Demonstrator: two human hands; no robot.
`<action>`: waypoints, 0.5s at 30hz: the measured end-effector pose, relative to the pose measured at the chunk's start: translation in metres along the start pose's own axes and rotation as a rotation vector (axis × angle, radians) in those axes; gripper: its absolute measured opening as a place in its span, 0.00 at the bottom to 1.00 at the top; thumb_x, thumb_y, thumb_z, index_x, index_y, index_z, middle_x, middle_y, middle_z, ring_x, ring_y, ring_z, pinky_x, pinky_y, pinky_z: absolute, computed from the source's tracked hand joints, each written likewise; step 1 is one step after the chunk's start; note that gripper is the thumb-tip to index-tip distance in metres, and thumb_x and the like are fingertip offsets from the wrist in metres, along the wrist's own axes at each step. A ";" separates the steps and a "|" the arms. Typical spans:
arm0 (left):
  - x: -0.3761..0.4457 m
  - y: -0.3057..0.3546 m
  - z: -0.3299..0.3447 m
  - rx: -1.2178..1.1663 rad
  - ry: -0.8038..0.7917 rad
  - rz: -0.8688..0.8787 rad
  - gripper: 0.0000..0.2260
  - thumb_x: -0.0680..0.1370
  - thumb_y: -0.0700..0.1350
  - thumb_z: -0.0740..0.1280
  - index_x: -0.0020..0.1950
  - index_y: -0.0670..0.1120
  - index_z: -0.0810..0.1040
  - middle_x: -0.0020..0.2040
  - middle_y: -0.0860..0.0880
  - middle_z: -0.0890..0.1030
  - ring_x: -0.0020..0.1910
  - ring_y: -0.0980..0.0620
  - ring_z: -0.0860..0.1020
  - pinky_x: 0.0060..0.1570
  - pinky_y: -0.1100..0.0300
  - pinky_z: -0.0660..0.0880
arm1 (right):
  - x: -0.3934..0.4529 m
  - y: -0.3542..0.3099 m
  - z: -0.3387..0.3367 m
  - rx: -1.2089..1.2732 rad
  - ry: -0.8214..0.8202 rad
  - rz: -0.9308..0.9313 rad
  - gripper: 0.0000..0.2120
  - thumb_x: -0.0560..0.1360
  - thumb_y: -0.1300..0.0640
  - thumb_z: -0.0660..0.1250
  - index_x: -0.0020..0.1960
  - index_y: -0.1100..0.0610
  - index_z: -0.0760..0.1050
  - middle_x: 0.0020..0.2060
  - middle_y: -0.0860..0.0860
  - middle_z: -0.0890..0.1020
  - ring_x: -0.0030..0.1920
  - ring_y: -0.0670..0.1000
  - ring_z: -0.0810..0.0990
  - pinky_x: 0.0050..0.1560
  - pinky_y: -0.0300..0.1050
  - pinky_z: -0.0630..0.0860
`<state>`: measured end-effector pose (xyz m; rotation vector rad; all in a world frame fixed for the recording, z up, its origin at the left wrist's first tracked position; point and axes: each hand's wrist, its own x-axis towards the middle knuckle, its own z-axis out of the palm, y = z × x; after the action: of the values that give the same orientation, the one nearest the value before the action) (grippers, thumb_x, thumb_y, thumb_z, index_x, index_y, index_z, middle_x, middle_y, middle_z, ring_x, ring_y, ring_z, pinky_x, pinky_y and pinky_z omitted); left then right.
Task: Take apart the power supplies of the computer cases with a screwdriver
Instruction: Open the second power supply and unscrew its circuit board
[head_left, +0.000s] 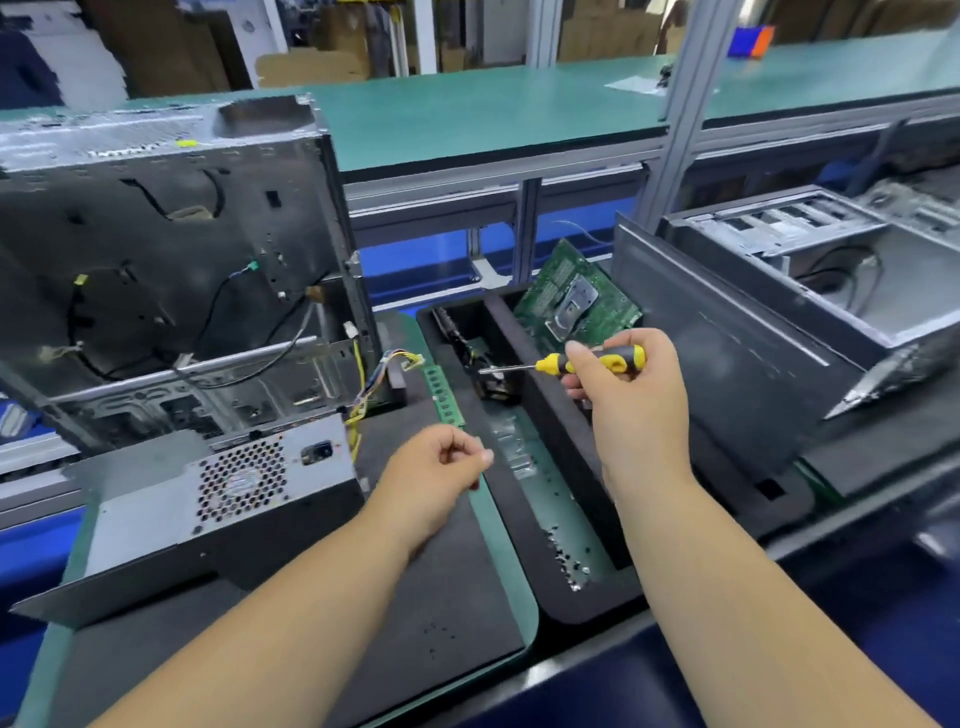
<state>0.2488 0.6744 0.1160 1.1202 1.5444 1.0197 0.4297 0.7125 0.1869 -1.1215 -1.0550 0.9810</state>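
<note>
Right hand (631, 395) at centre right gripping a yellow-and-black screwdriver (571, 362), tip pointing left over a black tray (519, 545). Left hand (434, 467) at centre, fingers curled, pinch contents too small to tell. Power supply (218, 499) lying lower left, below an open case (171, 260).

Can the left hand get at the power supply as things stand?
Probably yes. The left hand hovers just right of the power supply, which lies outside the case on the mat, with nothing between them. Whether its curled fingers pinch something small is unclear.
</note>
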 end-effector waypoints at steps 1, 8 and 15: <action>0.002 -0.005 0.014 0.020 -0.011 -0.039 0.09 0.77 0.43 0.72 0.37 0.53 0.80 0.31 0.52 0.78 0.35 0.50 0.76 0.42 0.56 0.73 | 0.002 0.002 -0.010 0.006 0.021 0.014 0.12 0.74 0.56 0.74 0.46 0.50 0.70 0.35 0.47 0.82 0.36 0.48 0.85 0.39 0.41 0.79; 0.015 -0.003 0.083 0.025 -0.107 -0.078 0.06 0.78 0.43 0.70 0.52 0.54 0.82 0.46 0.49 0.84 0.45 0.55 0.84 0.52 0.60 0.77 | 0.017 0.013 -0.063 -0.048 0.062 0.098 0.11 0.75 0.55 0.74 0.49 0.53 0.71 0.40 0.54 0.84 0.36 0.47 0.85 0.39 0.41 0.78; 0.012 0.015 0.085 0.171 0.013 0.013 0.08 0.79 0.44 0.69 0.55 0.55 0.82 0.52 0.58 0.83 0.53 0.61 0.79 0.55 0.66 0.72 | 0.031 0.017 -0.077 -0.025 0.023 0.121 0.11 0.75 0.56 0.74 0.50 0.53 0.71 0.42 0.57 0.84 0.38 0.50 0.85 0.41 0.43 0.79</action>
<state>0.3328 0.6980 0.1097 1.2448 1.6614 0.9181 0.5102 0.7294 0.1661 -1.2262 -0.9921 1.0502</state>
